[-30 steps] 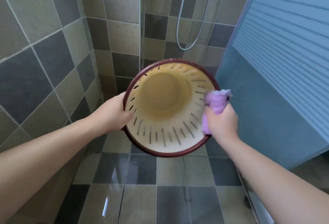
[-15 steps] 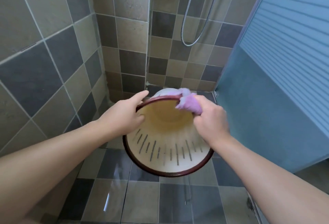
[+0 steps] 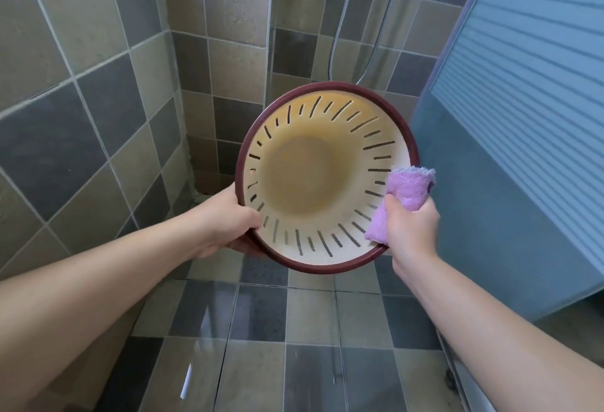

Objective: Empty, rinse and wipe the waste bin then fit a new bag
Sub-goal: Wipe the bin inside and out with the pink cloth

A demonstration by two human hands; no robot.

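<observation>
1. Bin [image 3: 327, 176], head view: held tipped in the air, empty, its mouth facing the camera.
2. Left hand [image 3: 228, 225] grips its dark rim.
3. Right hand [image 3: 408, 231] squeezes a purple cloth [image 3: 403, 202] against the inside wall.
4. Wiping is underway; no bag fitted.
5. Half a second ago, the cloth was at the top rim.

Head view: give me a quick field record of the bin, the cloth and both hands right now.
bin: cream waste bin with slotted walls and dark red rim, held off the floor, mouth tilted toward the camera
bin contents: none visible, no bag fitted
left hand: left hand grips the lower-left rim
right hand: right hand holds the purple cloth
cloth position: against the inner wall by the right rim
setting: tiled floor
</observation>
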